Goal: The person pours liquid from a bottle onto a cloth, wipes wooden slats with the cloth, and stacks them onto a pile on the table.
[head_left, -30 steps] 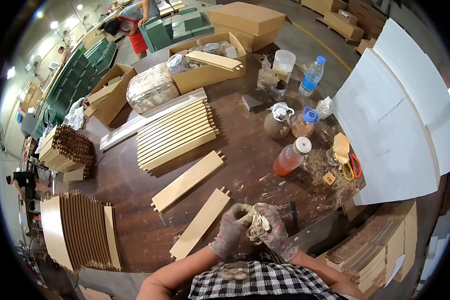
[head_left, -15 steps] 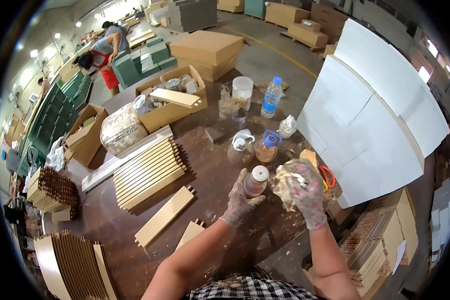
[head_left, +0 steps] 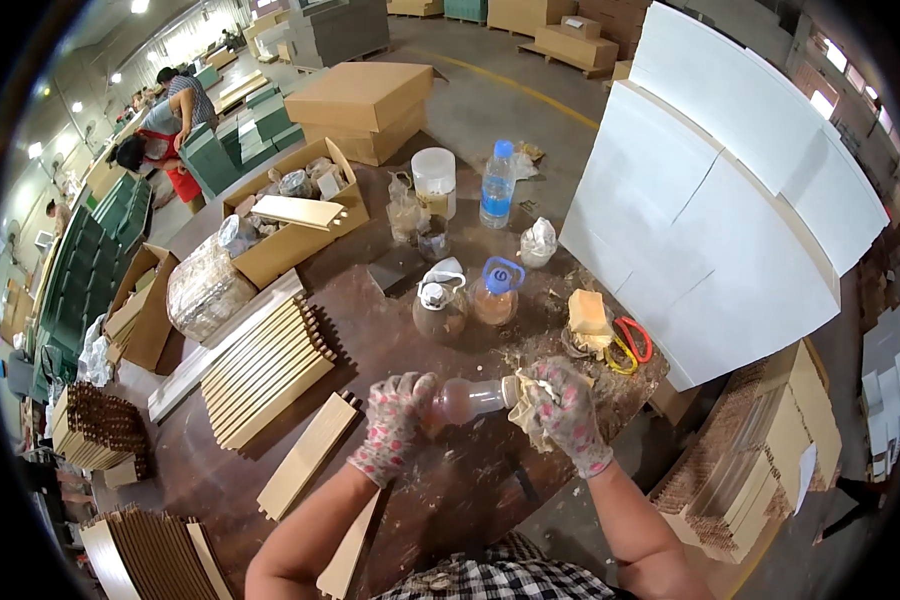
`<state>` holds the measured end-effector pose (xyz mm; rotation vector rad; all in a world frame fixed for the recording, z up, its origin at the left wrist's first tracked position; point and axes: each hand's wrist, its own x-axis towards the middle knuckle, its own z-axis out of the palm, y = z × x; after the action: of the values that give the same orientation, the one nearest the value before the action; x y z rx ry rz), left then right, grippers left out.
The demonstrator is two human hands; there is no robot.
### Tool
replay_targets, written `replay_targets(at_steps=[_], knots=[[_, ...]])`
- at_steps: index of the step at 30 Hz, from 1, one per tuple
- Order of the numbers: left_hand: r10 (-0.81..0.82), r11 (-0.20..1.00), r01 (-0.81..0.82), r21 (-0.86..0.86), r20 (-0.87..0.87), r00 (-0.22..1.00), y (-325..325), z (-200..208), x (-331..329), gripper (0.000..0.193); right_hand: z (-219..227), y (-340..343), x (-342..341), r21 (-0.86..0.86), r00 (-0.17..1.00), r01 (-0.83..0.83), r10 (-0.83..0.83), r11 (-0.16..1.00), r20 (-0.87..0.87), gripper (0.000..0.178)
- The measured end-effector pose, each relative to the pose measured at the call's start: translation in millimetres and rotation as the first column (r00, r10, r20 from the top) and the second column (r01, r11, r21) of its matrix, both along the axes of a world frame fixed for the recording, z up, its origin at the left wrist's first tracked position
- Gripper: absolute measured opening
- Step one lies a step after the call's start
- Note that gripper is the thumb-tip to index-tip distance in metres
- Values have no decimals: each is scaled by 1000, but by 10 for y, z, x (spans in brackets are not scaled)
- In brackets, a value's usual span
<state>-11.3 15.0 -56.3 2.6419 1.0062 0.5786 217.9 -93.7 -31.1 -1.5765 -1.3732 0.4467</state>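
A clear plastic bottle [head_left: 467, 398] lies sideways in the air between my gloved hands, its capped end pointing right. My left hand [head_left: 396, 422] is closed round its base. In my right hand [head_left: 570, 412] is a crumpled tan rag [head_left: 523, 424], bunched against the cap end and partly hiding it. Both gloves are pale with pink spots. Beyond the bottle stand a jug with a white cap [head_left: 439, 304] and a jug with a blue handled cap [head_left: 497, 293]. Red-and-yellow scissors [head_left: 631, 346] lie near a yellow sponge-like block [head_left: 590, 313].
Slotted wooden slats [head_left: 270, 372] lie in a row on the brown table [head_left: 450, 490], with a loose slat [head_left: 308, 455] nearer me. A cardboard box of odds and ends [head_left: 295, 235] and a blue-capped water bottle [head_left: 498, 187] stand farther back. Large white panels [head_left: 700, 230] rise at right.
The bottle has tipped from upright to sideways. My left hand has moved left with it, and my right hand has brought the rag down to the cap end. The view has shifted slightly.
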Motion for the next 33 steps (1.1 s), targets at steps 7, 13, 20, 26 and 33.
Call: replay_targets(at_steps=[7, 13, 20, 26, 33], knots=[[-3, 948, 195, 252, -605, 797, 135, 672, 346, 36, -757, -226, -475, -100, 647, 327, -300, 940, -701, 20], [-45, 953, 130, 273, -297, 954, 167, 386, 295, 49, -624, -231, -170, 17, 806, 319, -262, 947, -531, 16], [65, 994, -27, -101, 391, 918, -13, -593, 430, 48, 215, -48, -247, 178, 988, 149, -155, 973, 25, 14], [262, 881, 82, -466, 624, 736, -144, -614, 269, 84, 334, 122, -522, 234, 989, 19, -53, 972, 142, 24], [382, 921, -373, -110, 77, 921, -1480, -247, -1703, 80, -249, -458, -1492, -10, 979, -198, 197, 980, -58, 23]])
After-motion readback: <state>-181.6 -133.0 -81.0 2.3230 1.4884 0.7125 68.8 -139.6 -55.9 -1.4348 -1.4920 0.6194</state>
